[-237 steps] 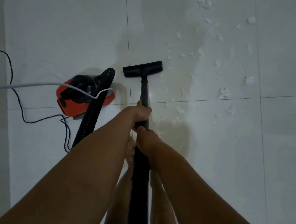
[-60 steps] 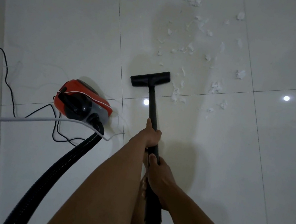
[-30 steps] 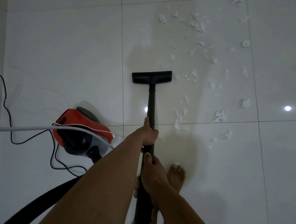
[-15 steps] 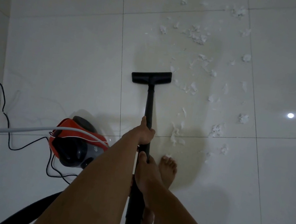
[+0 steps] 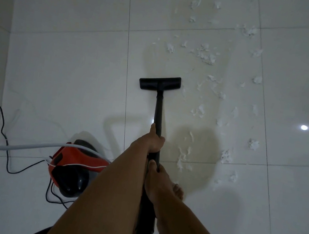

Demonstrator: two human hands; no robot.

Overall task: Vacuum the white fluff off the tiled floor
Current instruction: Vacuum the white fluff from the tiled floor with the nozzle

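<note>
— Fingers: what are they holding?
— Both hands wrap the black vacuum wand (image 5: 159,115); the left hand (image 5: 154,140) grips further down it, the right hand (image 5: 156,180) behind.
— Where is the fluff?
— White fluff (image 5: 207,55) lies scattered on the tiled floor (image 5: 67,62), right of and beyond the floor nozzle (image 5: 160,82). A red vacuum body (image 5: 73,166) sits left.

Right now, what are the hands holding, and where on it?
Both hold the vacuum wand: the left hand grips its shaft farther down toward the floor head, the right hand just behind it.
</note>
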